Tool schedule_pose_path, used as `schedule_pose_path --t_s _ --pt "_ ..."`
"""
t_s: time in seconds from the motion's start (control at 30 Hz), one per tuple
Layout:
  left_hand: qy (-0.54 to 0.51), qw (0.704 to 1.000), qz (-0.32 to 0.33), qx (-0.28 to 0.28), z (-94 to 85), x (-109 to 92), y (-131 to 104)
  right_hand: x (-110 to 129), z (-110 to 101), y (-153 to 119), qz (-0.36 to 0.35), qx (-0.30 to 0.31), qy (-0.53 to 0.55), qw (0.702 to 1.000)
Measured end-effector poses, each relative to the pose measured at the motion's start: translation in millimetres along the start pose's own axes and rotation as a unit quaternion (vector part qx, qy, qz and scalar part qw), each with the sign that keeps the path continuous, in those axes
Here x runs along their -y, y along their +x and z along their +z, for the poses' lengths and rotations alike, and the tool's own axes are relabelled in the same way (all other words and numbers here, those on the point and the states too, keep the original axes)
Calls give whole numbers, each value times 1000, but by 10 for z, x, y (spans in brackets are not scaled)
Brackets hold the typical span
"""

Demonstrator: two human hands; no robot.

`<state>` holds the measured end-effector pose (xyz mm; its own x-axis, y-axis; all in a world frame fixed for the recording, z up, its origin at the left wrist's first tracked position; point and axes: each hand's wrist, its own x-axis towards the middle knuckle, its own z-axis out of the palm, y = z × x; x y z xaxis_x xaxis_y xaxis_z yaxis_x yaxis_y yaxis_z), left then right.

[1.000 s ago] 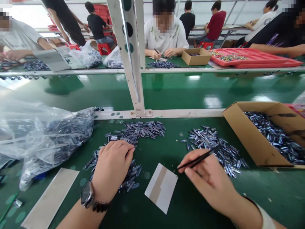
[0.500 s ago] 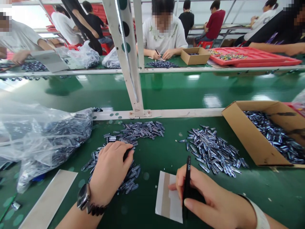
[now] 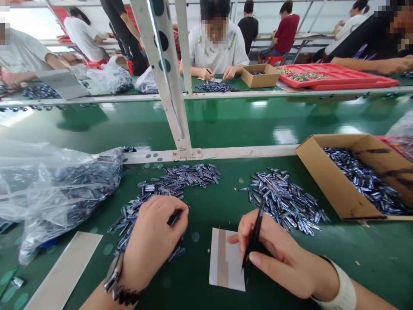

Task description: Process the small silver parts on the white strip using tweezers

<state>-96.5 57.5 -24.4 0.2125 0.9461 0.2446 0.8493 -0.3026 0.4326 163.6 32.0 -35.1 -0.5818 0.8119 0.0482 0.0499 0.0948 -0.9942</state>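
Observation:
My left hand [image 3: 158, 237], with a watch and a dark beaded bracelet at the wrist, is over the left pile of small shiny dark metal pieces [image 3: 190, 175]. Its fingers are curled and the thumb meets the forefinger; what they hold is hidden. In my right hand [image 3: 277, 254] is a pair of black tweezers [image 3: 254, 237], tips pointing down. Beneath those tips lies a small white card [image 3: 214, 267] with a brownish strip down it, and a fingertip reaches over the card. Another pile of the same pieces [image 3: 284, 198] lies beyond my right hand.
To the right stands a cardboard box [image 3: 335, 193] full of such pieces. At left are a clear plastic bag [image 3: 74, 189] of pieces and a flat pale strip [image 3: 64, 271]. A white post [image 3: 171, 86] rises from the table's back rail. Across the green belt [image 3: 232, 120], other people sit working.
My left hand has shifted slightly right and turned, its fingers closer together. The tweezers in my right hand have tilted, so their tips now show over the card. The view has shifted slightly.

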Motion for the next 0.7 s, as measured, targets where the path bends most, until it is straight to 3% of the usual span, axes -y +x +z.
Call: schedule_pose_path --t_s 0.13,0.23,0.5,0.7 --pt "-118 983 99 101 185 -229 -158 3 -2 12 10 0 -23 1000" --pt "-145 970 110 160 293 -309 -260 -10 18 24 41 -7 -56 998" --pt "-140 974 77 160 265 -295 -306 -82 80 27 73 -70 -62 993" --pt "-151 973 68 163 276 -292 -289 -104 66 38 102 -61 -65 991"
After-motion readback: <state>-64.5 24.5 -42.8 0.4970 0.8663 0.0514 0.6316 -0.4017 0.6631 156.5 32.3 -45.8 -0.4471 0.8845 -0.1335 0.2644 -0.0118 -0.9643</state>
